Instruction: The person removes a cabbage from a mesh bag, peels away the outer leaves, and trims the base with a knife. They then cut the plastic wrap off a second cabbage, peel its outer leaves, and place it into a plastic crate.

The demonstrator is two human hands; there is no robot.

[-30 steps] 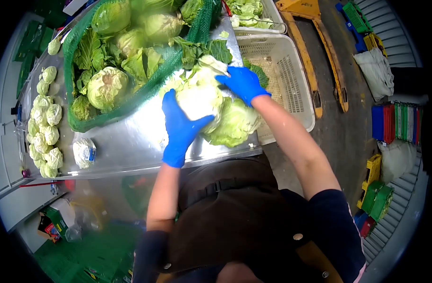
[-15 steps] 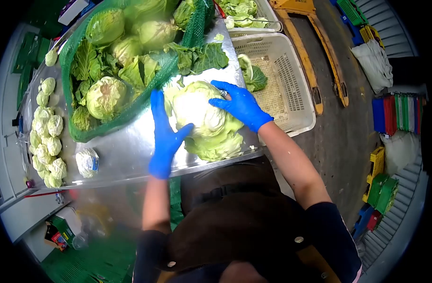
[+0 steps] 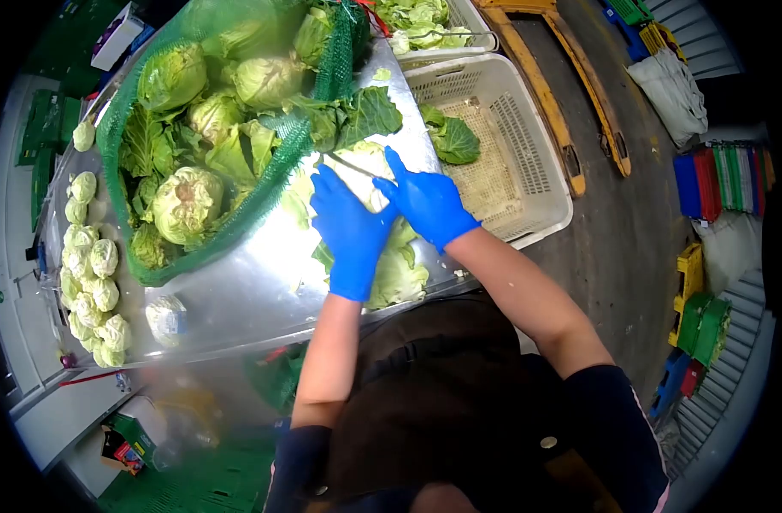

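Observation:
My left hand (image 3: 350,229), in a blue glove, lies over a pale cabbage (image 3: 367,193) and grips it, fingers close together. My right hand (image 3: 434,207), also gloved in blue, is closed beside it on a knife. Its thin blade (image 3: 350,166) reaches left across the top of the cabbage; the handle is hidden in the glove. Both hands cover much of the cabbage. Pale outer leaves (image 3: 401,278) lie below it at the metal table's (image 3: 237,295) near edge. Dark green leaves (image 3: 370,117) rest just beyond the hands.
A green mesh sack (image 3: 135,265) full of cabbages (image 3: 188,205) stands on the left. Several small trimmed heads (image 3: 105,256) line the far left edge, near a wrapped white bundle (image 3: 165,320). A pale crate (image 3: 552,184) holding a leaf (image 3: 453,139) sits at right, beside a yellow pallet jack (image 3: 570,103).
My left hand has moved right from the cabbage's side onto its top. My right hand has come closer to it, and the blade now shows across the cabbage. The view has shifted slightly.

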